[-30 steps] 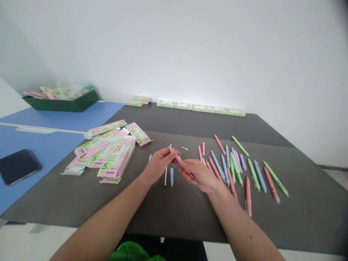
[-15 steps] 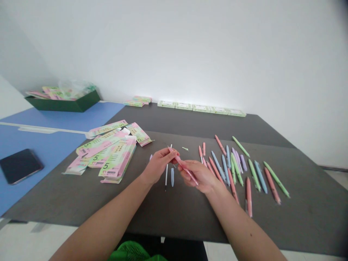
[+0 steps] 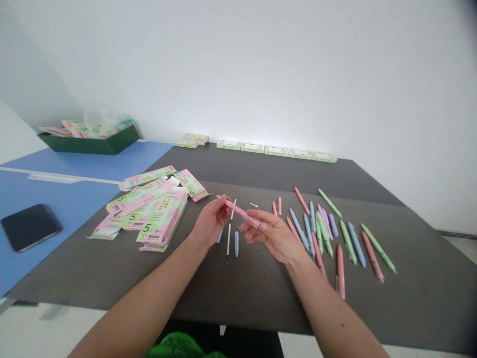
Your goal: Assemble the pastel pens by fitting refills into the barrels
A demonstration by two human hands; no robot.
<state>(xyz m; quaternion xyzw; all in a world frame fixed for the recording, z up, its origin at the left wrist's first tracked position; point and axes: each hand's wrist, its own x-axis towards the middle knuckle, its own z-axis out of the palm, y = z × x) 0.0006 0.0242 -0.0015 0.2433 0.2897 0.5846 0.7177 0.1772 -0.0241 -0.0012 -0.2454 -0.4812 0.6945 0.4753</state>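
Between my two hands is a pink pen [image 3: 238, 211], slanting down to the right above the table. My left hand [image 3: 209, 222] pinches its upper left end, and my right hand [image 3: 271, 234] grips its lower right end between thumb and fingers. On the table below lie a thin white pen refill [image 3: 229, 238] and a short blue pen part [image 3: 236, 244]. Another blue piece [image 3: 219, 236] is partly hidden by my left hand. Just beyond my hands lies a small pale green clip-like part [image 3: 254, 205].
Several pink, blue, green and purple pens [image 3: 316, 226] lie loose on the right. Flattened pen packets [image 3: 160, 219] are heaped on the left, near a phone [image 3: 30, 227]. A dark green tray [image 3: 89, 145] and a row of pale boxes [image 3: 276, 150] stand at the back.
My hands have moved slightly apart along the pink pen. The pen is now held flatter, and its lower right end has risen. A blue piece beside the left hand has come into view.
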